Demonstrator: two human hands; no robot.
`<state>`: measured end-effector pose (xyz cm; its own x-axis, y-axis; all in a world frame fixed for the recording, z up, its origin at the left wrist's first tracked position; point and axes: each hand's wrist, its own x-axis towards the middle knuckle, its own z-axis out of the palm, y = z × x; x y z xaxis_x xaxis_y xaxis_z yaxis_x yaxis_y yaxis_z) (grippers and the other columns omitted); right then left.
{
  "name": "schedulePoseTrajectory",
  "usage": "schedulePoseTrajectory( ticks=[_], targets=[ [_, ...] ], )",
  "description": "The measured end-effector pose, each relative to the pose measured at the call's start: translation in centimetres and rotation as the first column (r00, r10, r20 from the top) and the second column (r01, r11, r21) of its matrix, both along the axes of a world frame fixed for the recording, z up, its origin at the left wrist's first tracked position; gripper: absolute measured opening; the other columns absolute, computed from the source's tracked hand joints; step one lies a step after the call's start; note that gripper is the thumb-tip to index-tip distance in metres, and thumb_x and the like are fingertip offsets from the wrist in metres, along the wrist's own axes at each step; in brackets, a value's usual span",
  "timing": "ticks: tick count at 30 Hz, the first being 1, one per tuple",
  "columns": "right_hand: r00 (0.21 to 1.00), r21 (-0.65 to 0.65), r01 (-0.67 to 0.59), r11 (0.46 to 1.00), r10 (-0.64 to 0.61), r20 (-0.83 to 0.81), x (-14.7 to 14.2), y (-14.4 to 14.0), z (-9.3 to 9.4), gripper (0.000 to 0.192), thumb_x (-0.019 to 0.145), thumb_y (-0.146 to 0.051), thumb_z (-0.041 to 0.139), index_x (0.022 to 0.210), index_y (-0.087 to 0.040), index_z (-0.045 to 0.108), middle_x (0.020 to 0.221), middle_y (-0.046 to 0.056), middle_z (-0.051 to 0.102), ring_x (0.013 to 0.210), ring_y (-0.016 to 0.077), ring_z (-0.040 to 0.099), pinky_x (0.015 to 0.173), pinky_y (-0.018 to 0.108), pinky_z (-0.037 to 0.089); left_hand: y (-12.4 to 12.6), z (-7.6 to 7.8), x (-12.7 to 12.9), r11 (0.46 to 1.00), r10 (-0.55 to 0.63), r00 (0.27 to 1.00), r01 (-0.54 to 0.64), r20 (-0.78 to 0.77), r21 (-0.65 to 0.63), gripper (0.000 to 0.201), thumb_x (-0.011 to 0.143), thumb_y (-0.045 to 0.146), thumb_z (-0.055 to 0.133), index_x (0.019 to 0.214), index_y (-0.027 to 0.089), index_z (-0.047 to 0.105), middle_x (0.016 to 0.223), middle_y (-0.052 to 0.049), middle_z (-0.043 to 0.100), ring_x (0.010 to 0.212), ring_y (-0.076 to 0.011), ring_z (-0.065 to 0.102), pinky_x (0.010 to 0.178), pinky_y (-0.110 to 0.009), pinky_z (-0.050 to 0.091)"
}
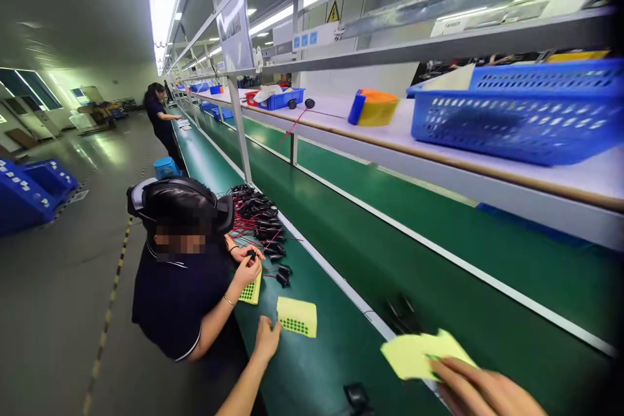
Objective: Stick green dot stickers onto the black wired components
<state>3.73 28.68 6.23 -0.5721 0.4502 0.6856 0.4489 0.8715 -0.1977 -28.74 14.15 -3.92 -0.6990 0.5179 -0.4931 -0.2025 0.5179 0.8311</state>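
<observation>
Low in the frame, your right hand (480, 391) lies on a yellow sheet (423, 354), fingers flat and together, so the sheet stays put on the green belt (341, 344). Your left hand (266, 338) is at bottom middle with its fingertips on the belt, just beside a second sheet (297, 316). That hand holds nothing, and its fingers look close together. The second sheet has rows of green dots along its near edge. No words on it can be read.

At left of middle, a co-worker (180, 273) sits at the belt and pinches a small black part (252, 253) over a third sheet (251, 290). A pile of black parts with red wires (258, 218) lies close, easy to reach. At upper right, a blue basket (517, 110) sits on a shelf (560, 175). High up, a yellow warning sign (333, 12) shows a triangle.
</observation>
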Motion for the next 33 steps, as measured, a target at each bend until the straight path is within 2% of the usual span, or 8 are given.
schedulePoseTrajectory(
  ticks=[3,6,10,13,15,21,27,33],
  targets=[
    [0.992,0.109,-0.098,0.989,0.088,0.094,-5.8,-0.1,-4.0,0.019,0.097,-0.016,0.054,0.108,-0.023,0.068,0.094,0.009,0.074,0.079,0.0194,0.068,0.07,0.035,0.055,-5.2,-2.2,-0.5,0.999,0.052,0.985,-0.051,-0.166,0.006,0.006,0.089,0.011,0.062,0.088,0.014,0.057,0.095,-0.002,0.061,0.089,-0.0163,0.062,0.089,-0.036,0.052],
    [0.972,0.086,-0.187,0.978,0.172,0.157,-12.5,0.3,-8.3,0.025,0.097,-0.01,0.045,0.106,-0.021,0.065,0.097,0.01,0.074,0.082,0.0202,0.069,0.071,0.034,0.055,-7.6,-1.6,-1.4,1.0,0.017,0.969,-0.014,-0.247,0.014,0.008,0.088,0.017,0.066,0.085,0.014,0.06,0.087,-0.002,0.064,0.082,-0.0166,0.064,0.079,-0.035,0.056],
    [0.901,-0.02,-0.328,0.945,0.319,0.293,-15.3,-0.2,-12.7,0.014,0.095,-0.021,0.049,0.097,-0.022,0.063,0.098,0.007,0.072,0.081,0.019,0.068,0.068,0.031,0.054,-2.5,1.8,-6.0,0.986,-0.077,0.906,0.131,-0.416,0.103,0.015,0.091,0.042,0.066,0.095,0.027,0.068,0.098,-0.005,0.07,0.092,-0.0206,0.067,0.077,-0.036,0.058],
    [0.865,-0.083,-0.319,0.944,0.326,0.382,-13.0,-0.3,-14.0,0.015,0.095,-0.018,0.049,0.085,-0.022,0.059,0.087,0.004,0.069,0.074,0.0185,0.064,0.066,0.031,0.05,0.7,1.8,-6.8,0.96,-0.132,0.837,0.241,-0.531,0.142,0.033,0.098,0.043,0.054,0.115,0.016,0.065,0.118,-0.008,0.067,0.109,-0.0242,0.064,0.094,-0.045,0.055],
    [0.852,-0.098,-0.282,0.954,0.296,0.431,-10.9,0.1,-13.9,0.018,0.096,-0.014,0.046,0.084,-0.021,0.058,0.082,0.004,0.067,0.073,0.0195,0.063,0.066,0.033,0.049,0.0,-0.2,-4.6,0.956,-0.16,0.802,0.272,-0.576,0.113,0.02,0.095,0.043,0.059,0.105,0.029,0.068,0.109,-0.008,0.069,0.104,-0.0242,0.064,0.088,-0.042,0.056],
    [0.817,-0.008,-0.265,0.964,0.229,0.53,-5.4,0.7,-10.4,0.019,0.091,-0.008,0.05,0.081,-0.021,0.058,0.078,0.002,0.065,0.07,0.0205,0.061,0.064,0.033,0.045,0.5,-6.3,1.1,0.931,-0.264,0.672,0.366,-0.692,0.0,0.044,0.084,0.029,0.067,0.124,0.013,0.058,0.127,-0.018,0.061,0.126,-0.0362,0.048,0.112,-0.055,0.037],
    [0.832,0.168,-0.257,0.952,0.129,0.539,-0.2,-3.4,-6.6,0.022,0.087,-0.005,0.051,0.077,-0.023,0.057,0.072,-0.001,0.065,0.062,0.0192,0.061,0.06,0.035,0.044,6.1,-4.7,-0.5,0.908,-0.33,0.734,0.419,-0.594,0.015,0.03,0.072,0.015,0.079,0.097,0.014,0.064,0.115,-0.01,0.065,0.124,-0.0319,0.051,0.111,-0.056,0.036],
    [0.925,0.169,-0.147,0.975,0.075,0.374,2.2,-11.8,-3.9,0.019,0.1,-0.022,0.043,0.089,-0.024,0.058,0.076,0.0,0.067,0.065,0.0175,0.066,0.059,0.031,0.049,-0.8,-1.4,4.5,0.779,-0.387,0.872,0.484,-0.3,0.399,0.022,0.085,0.033,0.069,0.091,0.017,0.056,0.087,-0.001,0.063,0.079,-0.0156,0.061,0.077,-0.033,0.052]
  ],
)
